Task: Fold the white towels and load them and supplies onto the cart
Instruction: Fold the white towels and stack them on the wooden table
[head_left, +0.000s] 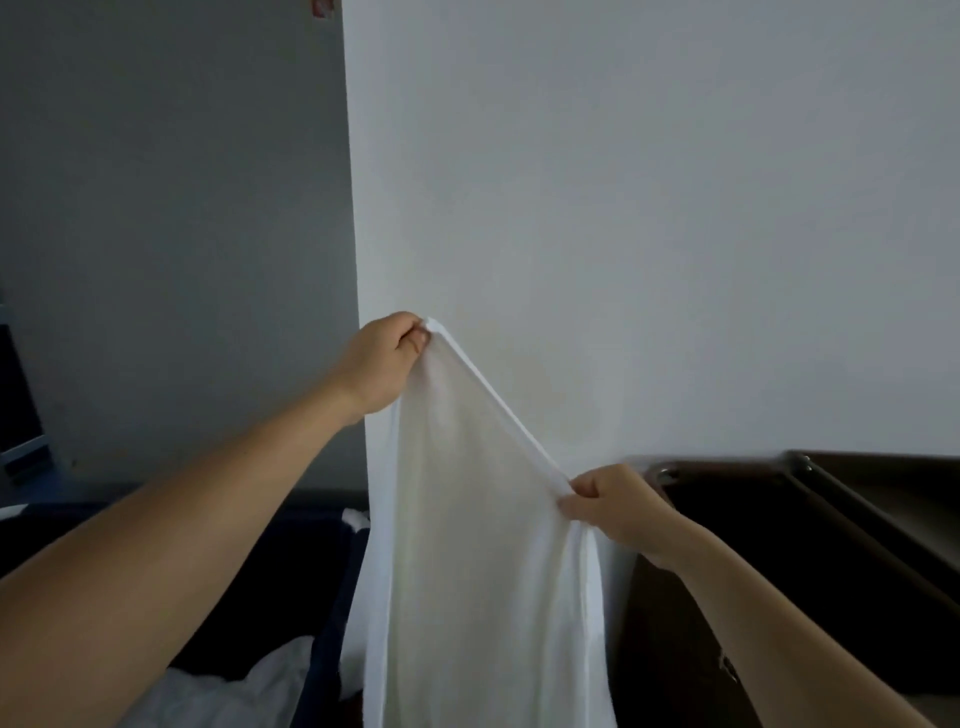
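arms reach out. left grip (382, 364) and right grip (618, 506) each pinch the white towel (467, 571) by its top edge. level the corners before folding.

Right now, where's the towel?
Centre of the head view, before the white wall: the towel hangs from its top edge, pinched between the higher left hand and lower right hand.

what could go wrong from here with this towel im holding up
The left hand and right hand each pinch the hemmed top edge of the white cloth towel; a loose pinch could drop a corner.
The left hand is higher, so that edge slants and the fold may come out crooked.
The towel's lower end runs out of view, so it might drag on something below.
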